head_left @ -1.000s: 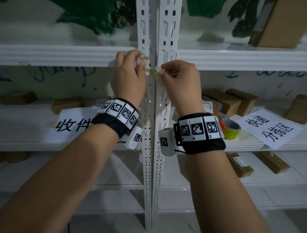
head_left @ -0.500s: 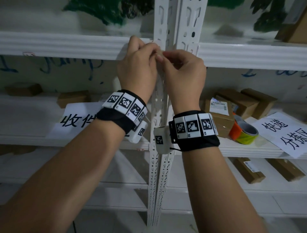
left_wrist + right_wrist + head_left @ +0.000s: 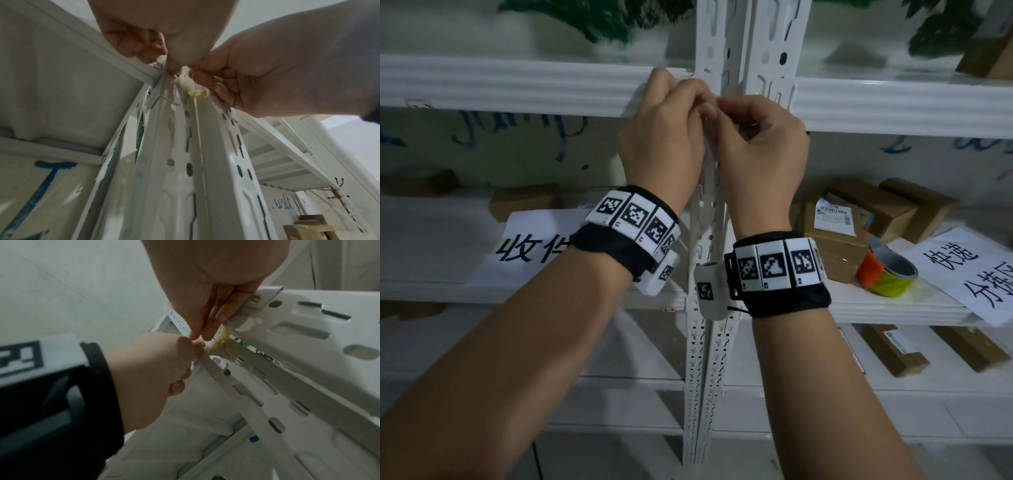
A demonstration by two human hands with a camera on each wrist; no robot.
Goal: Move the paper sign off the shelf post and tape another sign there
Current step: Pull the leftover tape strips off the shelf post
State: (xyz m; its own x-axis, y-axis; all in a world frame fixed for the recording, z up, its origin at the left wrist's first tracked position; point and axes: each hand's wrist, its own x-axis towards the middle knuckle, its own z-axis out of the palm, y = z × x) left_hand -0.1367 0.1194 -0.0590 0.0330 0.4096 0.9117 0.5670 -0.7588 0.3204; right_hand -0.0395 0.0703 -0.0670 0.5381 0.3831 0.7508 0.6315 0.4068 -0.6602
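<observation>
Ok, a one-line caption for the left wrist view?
Both hands, left hand and right hand, pinch crumpled yellowish tape at the white shelf post.

Seen from below, the white perforated metal shelf post [image 3: 180,162] rises to the two hands. The left hand [image 3: 144,32] and the right hand [image 3: 277,73] meet at the post's top, and their fingers [image 3: 222,87] pinch a crumpled yellowish piece of tape [image 3: 195,92] that touches the post. Right of the post, low, stands a brown cardboard box [image 3: 308,227].
</observation>
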